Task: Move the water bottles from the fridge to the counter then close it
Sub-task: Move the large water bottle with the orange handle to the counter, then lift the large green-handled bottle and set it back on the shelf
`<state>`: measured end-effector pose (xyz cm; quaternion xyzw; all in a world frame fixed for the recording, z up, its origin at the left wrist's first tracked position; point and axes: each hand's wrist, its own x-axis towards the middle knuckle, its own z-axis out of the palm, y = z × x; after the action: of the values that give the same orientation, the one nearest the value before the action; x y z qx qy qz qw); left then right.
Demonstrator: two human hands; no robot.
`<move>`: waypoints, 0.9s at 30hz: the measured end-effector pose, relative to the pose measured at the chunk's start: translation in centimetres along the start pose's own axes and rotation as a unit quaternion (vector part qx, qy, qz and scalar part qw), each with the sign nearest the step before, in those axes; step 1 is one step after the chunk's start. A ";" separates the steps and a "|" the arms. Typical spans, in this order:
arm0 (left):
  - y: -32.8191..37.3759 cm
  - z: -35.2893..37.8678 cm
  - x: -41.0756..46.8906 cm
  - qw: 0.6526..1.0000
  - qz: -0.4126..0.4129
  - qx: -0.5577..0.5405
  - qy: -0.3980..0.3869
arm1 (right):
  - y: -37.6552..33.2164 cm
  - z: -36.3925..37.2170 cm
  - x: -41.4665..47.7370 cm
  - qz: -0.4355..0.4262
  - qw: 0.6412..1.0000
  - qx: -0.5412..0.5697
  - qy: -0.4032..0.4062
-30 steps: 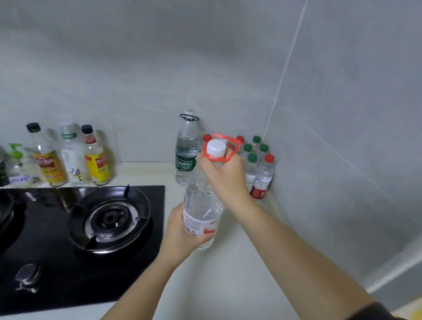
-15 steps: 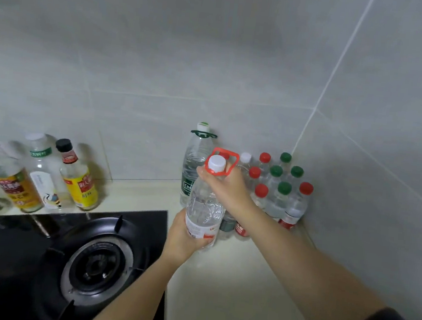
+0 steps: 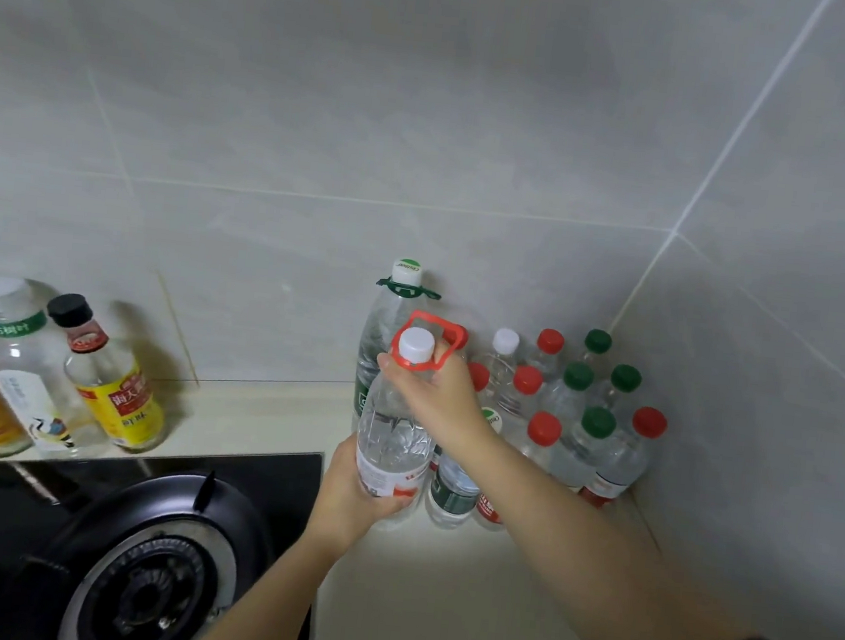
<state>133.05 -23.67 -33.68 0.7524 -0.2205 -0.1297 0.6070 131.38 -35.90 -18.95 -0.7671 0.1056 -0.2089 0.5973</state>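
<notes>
At the back corner of the surface (image 3: pixel 461 597), both hands are on one large water bottle (image 3: pixel 391 435). Left hand (image 3: pixel 349 498) cups it low, fingers wrapped round the label band near the base. Right hand (image 3: pixel 433 398) grips the neck, fingers closed just under the white cap, by the red carry handle (image 3: pixel 431 344). Bottle upright, slightly tilted; can't tell if its base is touching the surface, the left hand hides it. Just behind stands a taller bottle with a green neck ring (image 3: pixel 388 337), against the wall. Right of that, a cluster of small bottles (image 3: pixel 570 427), red, green and white caps, packed tight into the tiled corner. Gas hob (image 3: pixel 150 551) sits left of the hands. Three condiment bottles (image 3: pixel 53 377) line the wall behind it. Fridge not in view.
</notes>
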 end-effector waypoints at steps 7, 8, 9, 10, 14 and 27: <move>-0.8 0.3 -0.1 1.000 0.000 0.014 -0.017 | 0.8 -0.1 -0.5 -0.012 1.000 -0.003 -0.009; -0.8 0.2 -0.1 0.999 -0.012 0.018 -0.023 | 0.7 -0.2 -0.7 -0.019 1.000 -0.009 -0.012; -0.9 0.2 -0.2 0.999 -0.024 0.022 -0.027 | 0.8 -0.2 -0.8 -0.027 0.999 -0.019 -0.017; -0.9 0.1 -0.2 0.999 -0.035 0.027 -0.029 | 0.7 -0.3 -0.9 -0.032 0.999 -0.033 -0.023; -0.8 0.0 -0.2 0.996 -0.071 0.047 -0.033 | 0.2 -0.8 -1.3 -0.036 0.992 -0.105 -0.062; 8.6 -1.8 -4.1 0.990 0.077 0.100 0.062 | -6.3 -5.8 -11.3 -0.011 0.951 -0.302 -0.068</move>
<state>128.81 -21.58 -25.24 0.7967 -0.2511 -0.0131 0.5496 118.21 -34.66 -13.93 -0.9251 0.1138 -0.1212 0.3415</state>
